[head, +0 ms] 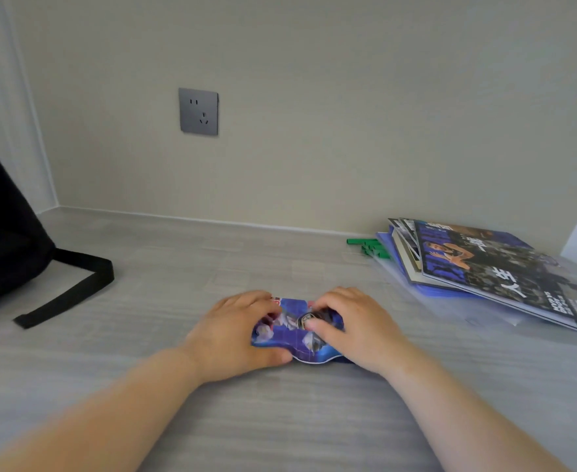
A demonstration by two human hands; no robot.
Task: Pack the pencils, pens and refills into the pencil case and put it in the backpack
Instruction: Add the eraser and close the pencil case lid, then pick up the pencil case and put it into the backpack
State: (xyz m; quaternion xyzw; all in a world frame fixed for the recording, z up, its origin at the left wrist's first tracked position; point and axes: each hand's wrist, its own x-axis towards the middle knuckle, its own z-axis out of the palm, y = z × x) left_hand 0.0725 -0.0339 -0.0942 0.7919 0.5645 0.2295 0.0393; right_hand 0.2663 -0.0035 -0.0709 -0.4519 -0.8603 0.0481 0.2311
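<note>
A blue printed pencil case lies on the grey desk in the middle, between both hands. My left hand grips its left end, thumb along the front edge. My right hand grips its right end, thumb pressed on a dark patch on top. The case bulges upward; what is inside it is hidden. A black backpack stands at the far left, its strap trailing onto the desk. Loose pens, pencils or refills do not show near the case.
A stack of magazines and a blue folder lies at the right, by the wall. Several green sticks lie beside it at the back. A grey wall socket sits above the desk.
</note>
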